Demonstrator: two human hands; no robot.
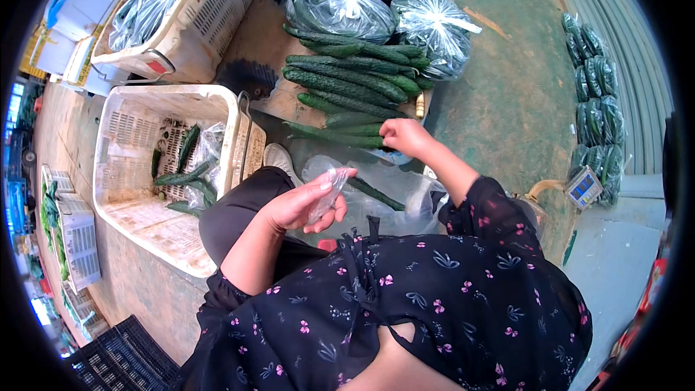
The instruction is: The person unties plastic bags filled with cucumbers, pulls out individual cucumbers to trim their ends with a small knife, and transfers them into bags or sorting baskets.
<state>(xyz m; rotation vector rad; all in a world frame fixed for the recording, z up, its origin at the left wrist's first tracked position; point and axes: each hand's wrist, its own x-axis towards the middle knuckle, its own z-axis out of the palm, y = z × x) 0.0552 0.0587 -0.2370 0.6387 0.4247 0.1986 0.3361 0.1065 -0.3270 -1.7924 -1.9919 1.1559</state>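
My left hand (308, 206) is closed on the gathered rim of a clear plastic bag (420, 195), which spreads over my lap. One cucumber (376, 193) lies in or under the bag; I cannot tell which through the film. At the near right edge of a pile of long green cucumbers (355, 80), my right hand (409, 137) has its fingers bent round the end of the nearest cucumber (333, 135). That cucumber still lies against the pile, and its right tip is hidden by the fingers.
Knotted bags of cucumbers (340, 11) stand behind the pile. To the left is a dirty white crate (108, 174) with a few cucumbers and plastic inside; another crate (206, 22) holds bagged ones. A scale display (583, 188) and packed cucumbers (601, 123) are at the right.
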